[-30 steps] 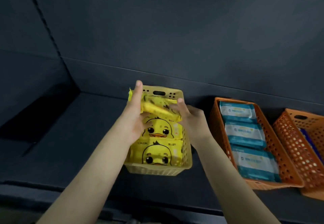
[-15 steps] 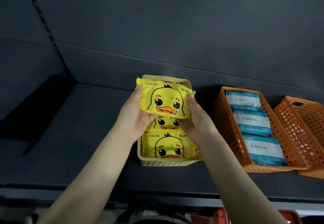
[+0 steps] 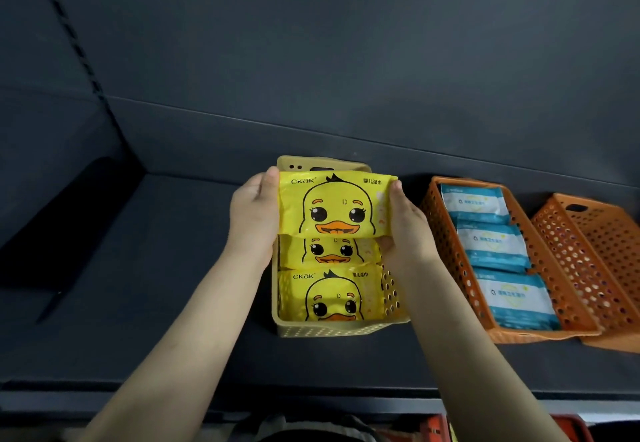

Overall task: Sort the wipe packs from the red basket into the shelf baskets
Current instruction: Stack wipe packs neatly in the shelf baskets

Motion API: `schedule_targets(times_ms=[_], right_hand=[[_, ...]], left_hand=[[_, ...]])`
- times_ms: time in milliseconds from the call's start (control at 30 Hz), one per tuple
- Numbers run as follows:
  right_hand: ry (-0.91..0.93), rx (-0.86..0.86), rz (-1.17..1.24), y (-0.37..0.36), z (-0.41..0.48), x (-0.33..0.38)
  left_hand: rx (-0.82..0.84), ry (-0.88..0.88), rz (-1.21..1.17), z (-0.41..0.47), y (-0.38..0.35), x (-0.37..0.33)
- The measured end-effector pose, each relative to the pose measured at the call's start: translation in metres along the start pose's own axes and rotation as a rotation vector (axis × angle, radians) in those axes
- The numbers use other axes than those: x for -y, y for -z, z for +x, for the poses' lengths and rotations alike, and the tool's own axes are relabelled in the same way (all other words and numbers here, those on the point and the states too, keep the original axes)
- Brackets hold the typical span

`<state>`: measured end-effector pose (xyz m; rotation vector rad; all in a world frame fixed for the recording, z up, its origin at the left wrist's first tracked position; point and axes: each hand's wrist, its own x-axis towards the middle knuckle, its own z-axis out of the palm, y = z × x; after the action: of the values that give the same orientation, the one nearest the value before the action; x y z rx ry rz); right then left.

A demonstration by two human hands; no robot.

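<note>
Holding duck pack (image 3: 336, 207) by edges, left grip (image 3: 254, 214), right grip (image 3: 407, 230), over yellow basket (image 3: 332, 330), frame centre. Risk: slick wrapper slips, lands crooked.

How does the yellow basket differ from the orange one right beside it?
The yellow basket holds yellow duck packs; the orange basket holds three blue-and-white packs. The left hand and right hand grip a third duck pack over the yellow basket; nothing is over the orange basket. Both are perforated.
</note>
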<state>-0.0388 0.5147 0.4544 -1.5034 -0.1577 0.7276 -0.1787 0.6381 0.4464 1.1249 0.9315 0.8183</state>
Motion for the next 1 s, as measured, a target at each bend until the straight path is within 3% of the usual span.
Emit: schedule_targets(times_ms=[167, 267, 367, 500, 633, 733, 833, 933, 1000], right_hand=[[0.076, 0.006, -0.111, 0.003, 0.003, 0.013], [0.094, 0.140, -0.089, 0.007, 0.003, 0.027], [0.241, 0.245, -0.255, 0.006, 0.007, 0.033], [0.445, 0.038, -0.360, 0.001, 0.017, 0.045], [0.505, -0.004, -0.414, 0.001, 0.041, 0.057], [0.536, 0.013, -0.580, -0.010, 0.057, 0.050], [0.454, 0.113, -0.693, -0.022, 0.071, 0.033], [0.396, 0.208, -1.056, -0.026, 0.083, 0.017], [0.547, 0.142, -1.307, -0.026, 0.089, 0.014]], left_hand=[[0.004, -0.126, 0.100, 0.005, -0.003, 0.004], [0.052, -0.089, 0.073, 0.013, -0.006, -0.001], [0.085, -0.124, 0.074, 0.019, -0.009, -0.003], [0.151, -0.153, 0.199, 0.029, -0.006, 0.002], [0.161, 0.050, 0.272, 0.037, -0.003, 0.010], [0.193, 0.101, 0.310, 0.033, -0.009, 0.018], [0.193, 0.034, 0.309, 0.032, -0.010, 0.028], [0.166, -0.011, 0.373, 0.035, -0.005, 0.034], [0.162, -0.025, 0.405, 0.034, -0.004, 0.037]])
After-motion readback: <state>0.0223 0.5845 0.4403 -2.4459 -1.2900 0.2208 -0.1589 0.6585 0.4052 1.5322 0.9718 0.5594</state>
